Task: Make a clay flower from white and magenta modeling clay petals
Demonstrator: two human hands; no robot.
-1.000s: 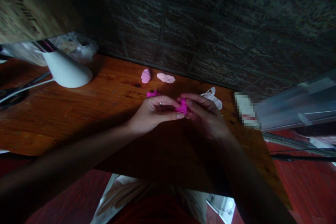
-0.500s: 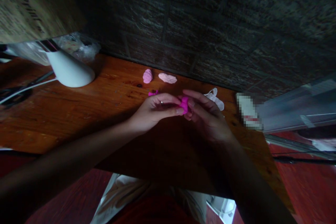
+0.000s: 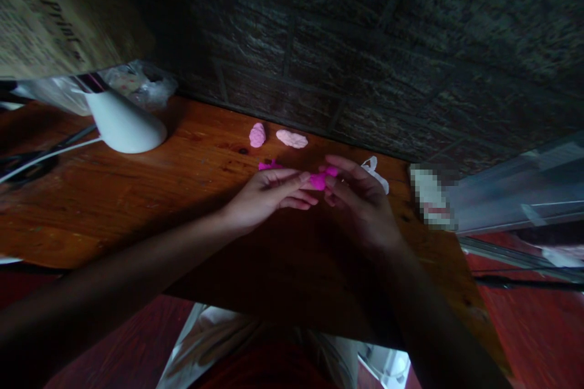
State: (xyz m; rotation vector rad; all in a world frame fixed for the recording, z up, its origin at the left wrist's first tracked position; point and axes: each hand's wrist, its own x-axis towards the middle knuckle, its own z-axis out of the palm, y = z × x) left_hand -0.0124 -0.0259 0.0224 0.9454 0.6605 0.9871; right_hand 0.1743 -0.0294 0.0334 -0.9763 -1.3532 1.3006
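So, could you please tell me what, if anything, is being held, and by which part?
A bright pink lump: the left hand pinches its left end, the right hand its right end.

Over the table (image 3: 201, 158), the left hand (image 3: 260, 197) and right hand (image 3: 365, 203) are ungloved, with slender fingers; the left thumb shows its nail. A tiny bright spot sits at the right hand's fingers, too small to make out. Both forearms (image 3: 155, 270) are slim and bare, narrowing towards the wrists. Just below the table's near edge come beige bottoms (image 3: 216, 340), loose and creased, paler along the left side. Farther from that edge lies a dark red top (image 3: 274, 371), its details lost in shadow.
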